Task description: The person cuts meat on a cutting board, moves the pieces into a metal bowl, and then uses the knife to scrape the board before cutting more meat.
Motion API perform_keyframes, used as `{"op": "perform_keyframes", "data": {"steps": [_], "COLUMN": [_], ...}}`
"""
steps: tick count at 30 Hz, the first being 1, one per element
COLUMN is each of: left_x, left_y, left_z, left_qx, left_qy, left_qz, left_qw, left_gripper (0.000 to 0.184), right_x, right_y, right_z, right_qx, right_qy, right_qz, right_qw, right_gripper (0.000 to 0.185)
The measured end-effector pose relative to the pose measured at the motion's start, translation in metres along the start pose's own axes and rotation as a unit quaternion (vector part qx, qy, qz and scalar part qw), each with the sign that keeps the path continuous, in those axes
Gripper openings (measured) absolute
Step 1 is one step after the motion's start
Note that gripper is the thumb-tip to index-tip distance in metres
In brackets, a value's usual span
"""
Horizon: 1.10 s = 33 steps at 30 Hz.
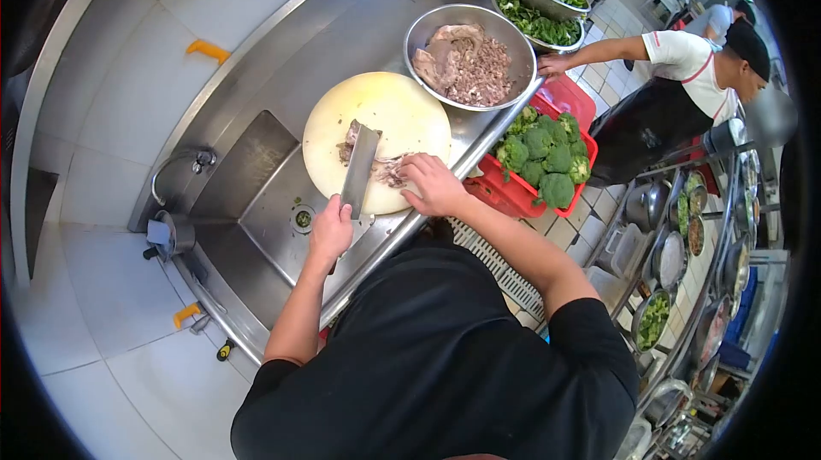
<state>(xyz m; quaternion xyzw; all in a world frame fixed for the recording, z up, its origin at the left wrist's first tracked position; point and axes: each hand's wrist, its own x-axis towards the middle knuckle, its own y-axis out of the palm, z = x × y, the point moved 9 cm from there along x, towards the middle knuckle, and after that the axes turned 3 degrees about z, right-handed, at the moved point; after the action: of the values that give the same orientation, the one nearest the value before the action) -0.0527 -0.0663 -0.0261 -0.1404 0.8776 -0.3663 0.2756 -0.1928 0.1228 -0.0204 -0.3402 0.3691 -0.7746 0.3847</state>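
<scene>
My left hand (331, 229) is closed round the handle of a cleaver (359, 171), whose broad blade lies over the round cutting board (402, 105). A dark lump of meat (348, 142) sits on the board at the left side of the blade. On the blade's right, my right hand (434, 185) has its fingertips bent down on thin, dark meat strips (389, 171), with the thumb near the board's edge. A steel bowl (413, 32) beyond the board holds chopped meat and larger pieces.
Left of the board is a sink (248, 156) with a tap (203, 161). Broccoli (547, 152) fills a red crate (590, 148) at right. Leafy greens (530, 20) stand behind the meat bowl. A co-worker (658, 114) rests a hand near the counter's edge, beside shelves of bowls.
</scene>
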Motion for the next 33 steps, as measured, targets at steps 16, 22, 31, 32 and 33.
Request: {"op": "perform_keyframes", "data": {"steps": [16,22,31,32,33], "left_x": [-0.004,-0.027,-0.027,-0.025,-0.025], "left_y": [0.013,0.009,0.029,0.030,0.031], "left_z": [-0.017,-0.024,-0.031,-0.031,-0.030], "left_qx": [0.010,0.028,0.073,0.073,0.073], "left_qy": [-0.029,-0.055,-0.087,-0.086,-0.087], "left_qz": [-0.073,-0.101,-0.065,-0.062,-0.057], "left_qw": [0.997,0.993,0.991,0.992,0.992], "left_gripper": [0.027,0.026,0.027,0.027,0.027], "right_x": [0.046,0.047,0.038,0.036,0.034], "right_y": [0.054,0.052,0.068,0.072,0.071], "right_z": [-0.033,-0.037,-0.034,-0.035,-0.031], "right_qx": [-0.123,-0.091,-0.078,-0.086,-0.092], "right_qy": [0.030,0.005,-0.043,-0.032,-0.020], "right_qz": [0.215,0.224,0.143,0.131,0.121], "right_qw": [0.968,0.970,0.986,0.987,0.988], "right_gripper": [0.084,0.077,0.063,0.062,0.061]}}
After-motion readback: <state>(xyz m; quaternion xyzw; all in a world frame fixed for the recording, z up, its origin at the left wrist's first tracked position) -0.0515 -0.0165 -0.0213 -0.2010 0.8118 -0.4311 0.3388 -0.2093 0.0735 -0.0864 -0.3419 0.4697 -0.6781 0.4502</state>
